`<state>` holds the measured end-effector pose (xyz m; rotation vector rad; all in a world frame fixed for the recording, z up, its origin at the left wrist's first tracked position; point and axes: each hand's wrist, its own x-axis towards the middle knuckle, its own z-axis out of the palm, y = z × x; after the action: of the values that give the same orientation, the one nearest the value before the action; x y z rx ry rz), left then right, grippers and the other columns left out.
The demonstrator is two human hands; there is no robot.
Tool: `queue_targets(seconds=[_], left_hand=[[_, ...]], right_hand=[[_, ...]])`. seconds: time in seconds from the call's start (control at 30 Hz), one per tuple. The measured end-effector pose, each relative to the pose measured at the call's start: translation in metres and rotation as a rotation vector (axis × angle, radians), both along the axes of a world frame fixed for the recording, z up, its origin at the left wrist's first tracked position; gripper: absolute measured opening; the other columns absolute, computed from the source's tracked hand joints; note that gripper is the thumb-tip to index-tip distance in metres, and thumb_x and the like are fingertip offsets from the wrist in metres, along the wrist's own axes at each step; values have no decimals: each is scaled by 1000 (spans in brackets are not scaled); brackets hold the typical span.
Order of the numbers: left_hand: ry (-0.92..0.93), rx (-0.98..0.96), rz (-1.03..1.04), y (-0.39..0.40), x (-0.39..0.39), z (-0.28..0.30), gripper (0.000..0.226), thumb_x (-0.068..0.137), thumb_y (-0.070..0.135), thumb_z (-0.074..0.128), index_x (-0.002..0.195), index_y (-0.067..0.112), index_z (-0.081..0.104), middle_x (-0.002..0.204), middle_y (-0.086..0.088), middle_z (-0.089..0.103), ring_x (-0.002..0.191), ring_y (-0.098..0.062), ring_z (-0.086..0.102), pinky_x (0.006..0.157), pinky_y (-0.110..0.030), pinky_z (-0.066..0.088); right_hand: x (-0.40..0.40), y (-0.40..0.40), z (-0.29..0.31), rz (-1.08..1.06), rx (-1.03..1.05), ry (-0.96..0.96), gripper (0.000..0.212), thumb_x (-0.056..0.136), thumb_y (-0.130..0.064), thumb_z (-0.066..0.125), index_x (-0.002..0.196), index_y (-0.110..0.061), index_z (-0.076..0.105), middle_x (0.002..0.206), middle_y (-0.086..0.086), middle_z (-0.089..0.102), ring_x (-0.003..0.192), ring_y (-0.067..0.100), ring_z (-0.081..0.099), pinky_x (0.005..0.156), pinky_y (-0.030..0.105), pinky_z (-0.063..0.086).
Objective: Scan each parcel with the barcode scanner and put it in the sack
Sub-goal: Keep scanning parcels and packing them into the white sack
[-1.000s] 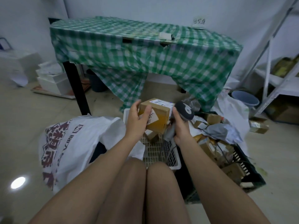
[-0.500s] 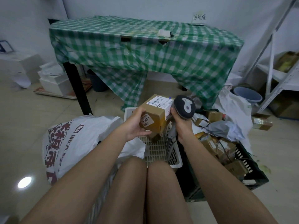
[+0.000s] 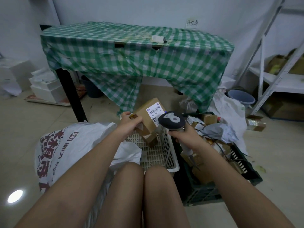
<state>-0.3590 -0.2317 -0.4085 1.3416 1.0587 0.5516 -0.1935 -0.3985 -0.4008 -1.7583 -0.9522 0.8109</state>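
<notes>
My left hand grips a brown cardboard parcel by its near left side, tilted so its white barcode label faces up and towards me. My right hand holds the barcode scanner by its pale handle; the dark head sits just right of the label, almost touching the box. Both are above a cream plastic basket. The white sack with red print lies open on the floor to my left. More parcels fill a dark crate on my right.
A table under a green checked cloth stands straight ahead with a black leg. White boxes sit at the left wall. A metal shelf and a blue bucket are on the right. My knees are below the basket.
The parcel has been turned so its barcode label faces up. The scanner head has swung over next to the label. My view has tipped slightly down.
</notes>
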Motion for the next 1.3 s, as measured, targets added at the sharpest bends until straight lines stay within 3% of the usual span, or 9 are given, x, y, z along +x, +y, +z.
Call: queue_targets(seconds=[0.07, 0.23, 0.33, 0.43, 0.6, 0.7, 0.93, 1.1, 1.3], left_hand=[[-52, -32, -1, -2, 2, -2, 74, 85, 16, 68, 142, 17, 21, 130, -9, 44, 96, -17, 57, 80, -37, 54], [-46, -41, -10, -1, 2, -12, 75, 83, 13, 70, 143, 18, 25, 138, -10, 38, 116, -27, 52, 91, -45, 54], [-61, -49, 7, -1, 2, -14, 72, 84, 11, 68, 142, 18, 25, 139, -11, 38, 116, -27, 51, 82, -40, 56], [-78, -64, 11, 0, 2, -16, 69, 86, 8, 64, 142, 19, 25, 139, -12, 38, 116, -28, 51, 71, -33, 56], [-80, -64, 8, 3, -1, -21, 69, 85, 8, 64, 141, 22, 26, 140, -12, 38, 118, -29, 51, 73, -34, 56], [-76, -57, -4, 3, -1, -22, 70, 86, 10, 65, 142, 22, 25, 139, -12, 38, 119, -28, 50, 76, -35, 56], [-83, -51, -8, 1, -3, -22, 71, 87, 10, 65, 144, 21, 23, 140, -12, 37, 119, -28, 50, 74, -34, 55], [-76, -52, -4, -2, -3, -20, 71, 87, 10, 64, 144, 22, 23, 138, -11, 38, 117, -27, 50, 83, -38, 55], [-84, -49, -12, -6, -8, -18, 72, 87, 10, 64, 145, 22, 23, 134, -12, 41, 109, -24, 53, 83, -38, 56]], right_hand=[[0, -7, 0, -28, -61, -39, 25, 87, -17, 66, 107, -17, 52, 92, 2, 62, 78, 14, 60, 67, 25, 48], [-5, -21, 1, -24, 34, -80, 17, 90, -24, 65, 104, -24, 56, 85, -8, 63, 77, 7, 59, 71, 29, 46], [-9, -31, 5, -7, 40, -162, 8, 92, -26, 62, 91, -28, 54, 75, -10, 60, 68, 3, 56, 64, 23, 42], [-16, -43, 6, -12, 36, -229, 16, 93, -27, 60, 79, -27, 52, 65, -10, 58, 59, 2, 53, 56, 19, 39], [-20, -59, 2, -16, 14, -232, 25, 93, -26, 59, 71, -15, 55, 58, -2, 58, 52, 9, 54, 55, 28, 44], [-20, -60, 4, -18, 26, -204, 24, 93, -24, 59, 73, -11, 56, 62, 4, 59, 55, 12, 55, 56, 29, 44], [-18, -61, 7, -26, 13, -192, 22, 92, -28, 60, 73, -18, 55, 56, -7, 59, 54, 4, 57, 55, 22, 45], [-19, -62, 8, -20, 15, -191, 25, 93, -23, 59, 69, -18, 55, 53, -8, 57, 51, 4, 55, 50, 18, 44], [-18, -59, 8, -21, 34, -90, 11, 91, -24, 63, 82, -22, 57, 60, -11, 61, 55, 0, 58, 56, 19, 45]])
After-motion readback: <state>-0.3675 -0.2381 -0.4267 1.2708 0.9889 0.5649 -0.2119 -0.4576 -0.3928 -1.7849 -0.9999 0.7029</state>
